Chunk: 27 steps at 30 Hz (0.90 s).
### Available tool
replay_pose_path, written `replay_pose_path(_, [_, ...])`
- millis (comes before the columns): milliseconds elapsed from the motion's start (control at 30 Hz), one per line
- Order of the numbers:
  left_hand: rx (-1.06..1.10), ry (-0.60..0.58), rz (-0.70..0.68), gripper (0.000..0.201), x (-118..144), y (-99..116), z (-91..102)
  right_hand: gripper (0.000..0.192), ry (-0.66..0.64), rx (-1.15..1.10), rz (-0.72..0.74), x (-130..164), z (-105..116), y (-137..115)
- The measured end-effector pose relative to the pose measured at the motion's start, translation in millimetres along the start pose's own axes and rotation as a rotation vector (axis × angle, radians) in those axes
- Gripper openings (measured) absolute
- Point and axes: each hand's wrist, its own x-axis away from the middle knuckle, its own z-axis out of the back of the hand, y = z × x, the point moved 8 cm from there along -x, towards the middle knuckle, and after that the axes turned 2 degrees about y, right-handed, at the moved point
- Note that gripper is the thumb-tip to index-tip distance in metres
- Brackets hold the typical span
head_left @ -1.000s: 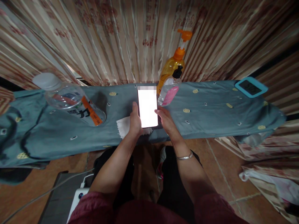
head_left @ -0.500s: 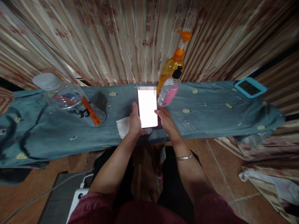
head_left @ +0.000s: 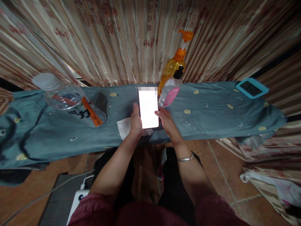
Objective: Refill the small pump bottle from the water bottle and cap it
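A phone [head_left: 148, 108] with a bright white screen is held upright over the cloth-covered table [head_left: 211, 116]. My left hand [head_left: 136, 124] grips its left edge from below. My right hand [head_left: 166, 122] rests against its right edge, with the thumb touching the screen's side. A white tissue [head_left: 124, 127] lies on the cloth under my left hand.
A large clear water bottle [head_left: 70, 102] with an orange label stands at the left. An orange pump bottle [head_left: 175, 64] and a small clear pump bottle [head_left: 169, 91] stand behind the phone. A blue-framed device [head_left: 252, 88] lies far right. Curtains hang behind; a white device [head_left: 78, 199] sits on the floor.
My right thumb has shifted slightly toward the phone's screen edge. The rest holds still.
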Motion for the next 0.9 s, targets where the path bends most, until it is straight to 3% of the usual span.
replay_pose_path(433, [-0.004,0.020,-0.058,0.059,-6,8,1.9,0.033,0.041,0.008,0.000,3,-3,-3])
replay_pose_path(667, [-0.002,0.098,-0.148,0.053,-10,30,10.5,0.039,-0.023,-0.089,-0.214,10,-12,15])
replay_pose_path(900, [0.007,0.108,-0.171,0.054,-11,36,15.6,0.035,-0.098,-0.111,-0.242,16,-21,13])
